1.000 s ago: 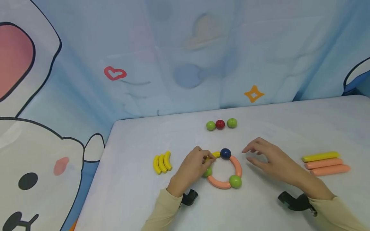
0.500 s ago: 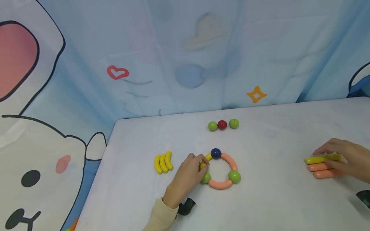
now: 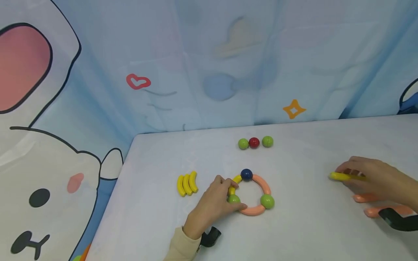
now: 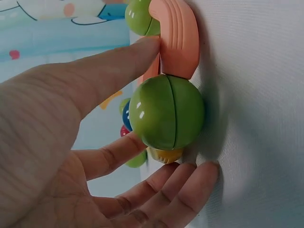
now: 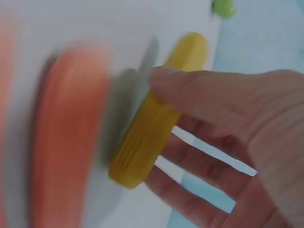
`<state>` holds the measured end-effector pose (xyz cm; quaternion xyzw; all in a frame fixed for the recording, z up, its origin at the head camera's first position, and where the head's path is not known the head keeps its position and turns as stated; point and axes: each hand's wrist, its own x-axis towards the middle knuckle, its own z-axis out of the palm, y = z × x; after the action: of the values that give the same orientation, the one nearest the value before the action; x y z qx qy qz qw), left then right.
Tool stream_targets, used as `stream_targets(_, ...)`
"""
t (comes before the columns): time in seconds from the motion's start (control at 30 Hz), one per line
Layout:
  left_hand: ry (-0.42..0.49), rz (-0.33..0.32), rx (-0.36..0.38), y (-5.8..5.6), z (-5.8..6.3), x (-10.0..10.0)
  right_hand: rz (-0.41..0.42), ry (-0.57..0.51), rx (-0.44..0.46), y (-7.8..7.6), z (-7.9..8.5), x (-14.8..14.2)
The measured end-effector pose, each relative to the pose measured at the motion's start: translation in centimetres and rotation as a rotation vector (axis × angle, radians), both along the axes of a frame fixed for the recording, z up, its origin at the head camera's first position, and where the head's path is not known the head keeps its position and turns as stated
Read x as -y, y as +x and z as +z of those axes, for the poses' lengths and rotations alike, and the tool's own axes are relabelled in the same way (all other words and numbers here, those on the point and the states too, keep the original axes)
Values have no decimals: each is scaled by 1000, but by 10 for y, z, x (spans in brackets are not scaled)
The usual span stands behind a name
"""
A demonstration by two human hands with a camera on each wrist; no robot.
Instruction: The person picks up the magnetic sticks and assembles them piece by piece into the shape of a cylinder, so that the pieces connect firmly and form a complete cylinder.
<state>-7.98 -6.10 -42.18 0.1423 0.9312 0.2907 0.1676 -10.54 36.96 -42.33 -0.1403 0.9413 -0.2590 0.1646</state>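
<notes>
In the head view a ring of curved sticks and balls point(image 3: 251, 211) lies on the table. My left hand point(image 3: 213, 197) rests at its left side, thumb on a pink curved stick point(image 4: 178, 42), fingers by the yellow curved stick point(image 3: 232, 190). A green ball point(image 4: 167, 112) sits between thumb and fingers. My right hand point(image 3: 375, 177) pinches a yellow stick point(image 5: 152, 128) between thumb and fingers, over the table at the right. Two pink sticks point(image 3: 365, 198) lie under and beside that hand, partly covered by it and by the black wrist camera.
Several yellow curved sticks point(image 3: 186, 184) lie left of the ring. At the back are a green ball point(image 3: 243, 144), a red ball point(image 3: 254, 142) and another green ball point(image 3: 267, 141). A blue cartoon curtain point(image 3: 183, 72) hangs behind the table.
My right hand went from beside the ring to the sticks at the right, took the yellow one and is bringing it leftward. My left thumb moved from the yellow curved stick to the pink one.
</notes>
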Motion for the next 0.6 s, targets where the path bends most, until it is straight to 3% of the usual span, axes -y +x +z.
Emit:
stream_targets(0.03,-2,-4,-1,0,0,0,21,-33,-39,-2,1,8)
stream_targets(0.1,-4,-18,-10,0,0,1,90,66,-357,-9,0,28)
stream_targets(0.17,-4,-28,-20,1,-1,2,104,-21,-403,-13,6,53)
stream_targets(0.43,22,-36,-32,-1,-5,-3,134,-506,-366,-20,25,161)
stream_targets(0.6,16,-24,-20,-2,-5,-7,92,-628,-325,-30,23,191)
